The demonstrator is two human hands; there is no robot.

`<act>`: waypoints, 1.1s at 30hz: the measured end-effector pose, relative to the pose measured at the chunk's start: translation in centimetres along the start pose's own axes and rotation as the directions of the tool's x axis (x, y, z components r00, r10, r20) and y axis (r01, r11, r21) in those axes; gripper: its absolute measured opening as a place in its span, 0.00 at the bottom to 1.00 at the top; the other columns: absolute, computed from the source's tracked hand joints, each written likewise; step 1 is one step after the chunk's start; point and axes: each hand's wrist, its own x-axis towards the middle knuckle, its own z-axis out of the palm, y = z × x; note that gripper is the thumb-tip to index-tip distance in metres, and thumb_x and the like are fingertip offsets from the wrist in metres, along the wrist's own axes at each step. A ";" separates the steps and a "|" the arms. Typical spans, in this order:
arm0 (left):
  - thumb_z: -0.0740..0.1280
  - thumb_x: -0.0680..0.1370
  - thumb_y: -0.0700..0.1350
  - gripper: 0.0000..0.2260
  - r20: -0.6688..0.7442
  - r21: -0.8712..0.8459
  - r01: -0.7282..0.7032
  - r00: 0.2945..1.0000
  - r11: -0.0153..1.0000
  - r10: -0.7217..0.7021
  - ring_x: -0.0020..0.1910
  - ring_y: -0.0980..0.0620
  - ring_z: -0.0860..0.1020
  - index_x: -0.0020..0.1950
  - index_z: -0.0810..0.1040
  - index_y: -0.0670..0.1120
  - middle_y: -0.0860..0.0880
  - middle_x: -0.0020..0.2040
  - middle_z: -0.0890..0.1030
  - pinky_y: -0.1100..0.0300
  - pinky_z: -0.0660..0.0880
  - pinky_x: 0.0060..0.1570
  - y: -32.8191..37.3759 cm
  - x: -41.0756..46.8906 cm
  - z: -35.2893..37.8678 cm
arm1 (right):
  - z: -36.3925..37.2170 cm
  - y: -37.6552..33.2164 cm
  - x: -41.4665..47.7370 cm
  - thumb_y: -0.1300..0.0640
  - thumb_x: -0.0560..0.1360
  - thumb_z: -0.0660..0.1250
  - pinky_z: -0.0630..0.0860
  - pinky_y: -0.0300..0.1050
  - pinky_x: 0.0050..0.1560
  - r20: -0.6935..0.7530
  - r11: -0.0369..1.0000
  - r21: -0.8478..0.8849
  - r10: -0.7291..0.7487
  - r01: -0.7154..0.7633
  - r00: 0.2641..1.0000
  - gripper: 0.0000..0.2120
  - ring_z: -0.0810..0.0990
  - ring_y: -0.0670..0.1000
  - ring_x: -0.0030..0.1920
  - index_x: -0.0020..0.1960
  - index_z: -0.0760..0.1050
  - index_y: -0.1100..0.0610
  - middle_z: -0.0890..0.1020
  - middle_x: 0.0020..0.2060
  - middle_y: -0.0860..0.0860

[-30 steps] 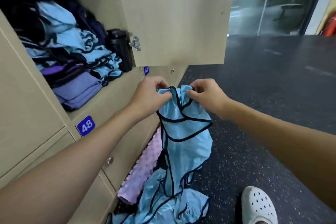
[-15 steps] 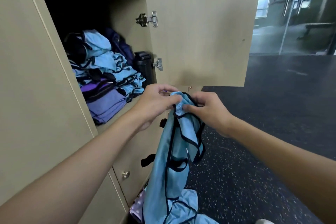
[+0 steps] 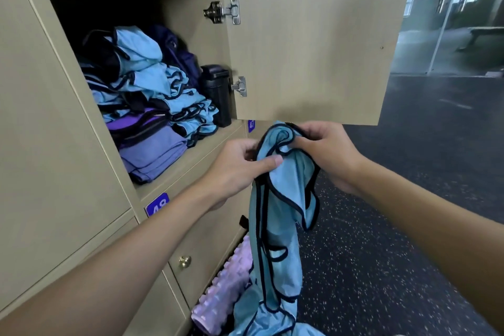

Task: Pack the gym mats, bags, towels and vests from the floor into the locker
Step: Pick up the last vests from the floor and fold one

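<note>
One blue vest (image 3: 283, 199), one pink mat (image 3: 226, 286), one black canister (image 3: 216, 93), one door (image 3: 313, 49). Two hands: left hand (image 3: 237, 169), right hand (image 3: 324, 153). Two hinges (image 3: 223, 11).

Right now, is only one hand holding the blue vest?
No, both the left hand and right hand grip the blue vest near its black-trimmed top.

Both forearms extend forward, converging at centre. Left hand (image 3: 237, 169) and right hand (image 3: 327, 153) sit close together, fingers curled, each pinching the vest (image 3: 291, 185).
</note>
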 end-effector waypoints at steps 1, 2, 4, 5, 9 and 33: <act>0.71 0.78 0.40 0.05 -0.008 -0.003 -0.010 1.000 1.000 0.010 0.44 0.53 0.84 0.52 0.84 0.42 0.45 0.47 0.87 0.62 0.80 0.46 0.1 0.2 0.0 | -0.1 0.1 0.1 0.65 0.76 0.70 0.83 0.53 0.52 -0.015 1.000 0.014 0.013 -0.013 1.000 0.06 0.86 0.58 0.49 0.52 0.83 0.63 0.86 0.47 0.58; 0.71 0.79 0.41 0.05 -0.025 -0.001 -0.020 0.999 1.000 0.020 0.42 0.53 0.83 0.51 0.84 0.42 0.45 0.46 0.87 0.62 0.79 0.45 0.2 0.4 0.0 | -0.3 0.3 0.2 0.65 0.76 0.70 0.82 0.55 0.54 -0.033 0.999 0.027 0.032 -0.031 0.999 0.07 0.85 0.60 0.51 0.53 0.83 0.63 0.86 0.48 0.60; 0.70 0.79 0.41 0.05 -0.083 0.015 -0.031 0.996 0.999 0.032 0.39 0.54 0.82 0.49 0.85 0.41 0.46 0.44 0.87 0.62 0.78 0.42 0.5 0.6 -0.1 | -0.5 0.5 0.5 0.64 0.77 0.69 0.80 0.59 0.58 -0.079 0.995 0.051 0.089 -0.085 0.993 0.08 0.84 0.62 0.53 0.56 0.81 0.62 0.84 0.52 0.62; 0.70 0.79 0.41 0.05 -0.115 0.015 -0.034 0.993 0.999 0.035 0.39 0.54 0.83 0.48 0.85 0.41 0.47 0.42 0.87 0.61 0.79 0.42 0.7 0.7 -0.2 | -0.6 0.6 0.5 0.62 0.77 0.69 0.79 0.60 0.59 -0.097 0.990 0.076 0.126 -0.119 0.987 0.09 0.83 0.62 0.55 0.57 0.79 0.61 0.83 0.54 0.63; 0.71 0.78 0.43 0.05 -0.208 0.020 -0.005 0.978 1.000 0.009 0.46 0.42 0.85 0.49 0.85 0.42 0.44 0.44 0.87 0.45 0.81 0.53 0.9 0.9 -0.8 | -1.0 0.5 -0.3 0.66 0.75 0.72 0.82 0.57 0.52 0.012 0.975 0.077 0.208 -0.208 0.978 0.12 0.84 0.62 0.52 0.58 0.78 0.61 0.83 0.53 0.63; 0.70 0.78 0.37 0.04 -0.078 0.028 -0.088 0.993 0.996 0.090 0.43 0.53 0.83 0.49 0.84 0.43 0.44 0.45 0.87 0.60 0.80 0.47 1.6 0.2 0.5 | -0.9 -0.4 -2.2 0.63 0.72 0.76 0.79 0.50 0.56 0.046 0.993 -0.025 0.119 -0.118 0.992 0.22 0.83 0.55 0.51 0.63 0.75 0.56 0.82 0.53 0.56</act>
